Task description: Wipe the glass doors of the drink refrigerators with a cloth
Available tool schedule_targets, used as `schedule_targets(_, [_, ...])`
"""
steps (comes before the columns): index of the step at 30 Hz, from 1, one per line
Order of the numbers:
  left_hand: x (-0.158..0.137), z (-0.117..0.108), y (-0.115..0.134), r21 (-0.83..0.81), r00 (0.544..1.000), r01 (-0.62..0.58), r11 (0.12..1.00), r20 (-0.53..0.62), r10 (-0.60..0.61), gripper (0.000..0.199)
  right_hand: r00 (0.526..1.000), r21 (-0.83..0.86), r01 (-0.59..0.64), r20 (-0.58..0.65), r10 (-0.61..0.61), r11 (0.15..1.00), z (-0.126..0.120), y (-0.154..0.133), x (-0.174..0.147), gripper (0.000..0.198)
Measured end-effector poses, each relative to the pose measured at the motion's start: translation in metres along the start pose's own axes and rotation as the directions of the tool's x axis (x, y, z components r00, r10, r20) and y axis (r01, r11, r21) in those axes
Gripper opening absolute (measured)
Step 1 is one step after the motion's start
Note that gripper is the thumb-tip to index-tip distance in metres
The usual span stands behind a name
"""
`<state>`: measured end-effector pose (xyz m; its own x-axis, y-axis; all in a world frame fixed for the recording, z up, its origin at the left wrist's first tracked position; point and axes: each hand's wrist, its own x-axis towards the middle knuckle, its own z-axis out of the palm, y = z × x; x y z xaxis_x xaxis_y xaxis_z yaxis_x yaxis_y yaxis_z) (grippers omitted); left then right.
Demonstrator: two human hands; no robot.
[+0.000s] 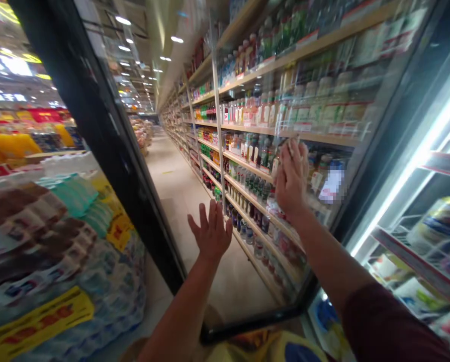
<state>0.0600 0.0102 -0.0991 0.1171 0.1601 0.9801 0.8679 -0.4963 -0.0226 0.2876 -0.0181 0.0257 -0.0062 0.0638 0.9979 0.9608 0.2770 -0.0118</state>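
Black edging runs round the tall glass door [243, 291] that stands open before the person, slanting between a lit cabinet [417, 264] on the right and stacked wrapped packs [111, 296] on the left. Both bare hands, all 2 of them, are up at the pane. I would judge the work to be in mid-course: the door is open, the hands are at the glass, and nothing marks an end. How much of the pane has been gone over, and how much is left, I cannot tell from here.

On the left hand [211, 229] the fingers are fanned wide, the thumb out to the side, with nothing visible in its grasp. It faces the glass, though whether the palm touches I cannot tell. The right hand [292, 178] is higher, its fingers straight and nearly together, apparently laid against the pane and blurred at the tips. Something brownish shows there, perhaps a reflection, perhaps a thin item beneath; whether this hand holds anything I cannot tell.

Just right of it is a pale, blurred patch [332, 183]. Rows of bottles [262, 108] on wood-coloured shelves appear in the glass, and a yellow sign [51, 322] is against the packs.
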Motion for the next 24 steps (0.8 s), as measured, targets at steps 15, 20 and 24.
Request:
schedule_targets(15, [0.007,-0.004,0.003,0.054,0.996,-0.064,0.996,-0.058,0.067,0.070,0.999,-0.025,-0.029,-0.043,0.028,0.999,0.002,0.012,0.040,0.057])
schedule_targets(20, [0.012,-0.010,0.004,0.085,0.994,-0.080,0.993,-0.070,0.086,0.074,0.964,0.071,0.050,0.258,-0.067,0.996,0.007,-0.040,-0.031,0.068])
schedule_targets(24, [0.024,-0.015,0.027,-0.103,0.973,-0.216,0.971,-0.108,0.205,0.067,0.877,0.374,0.037,0.432,-0.210,0.927,0.000,-0.060,-0.058,0.067])
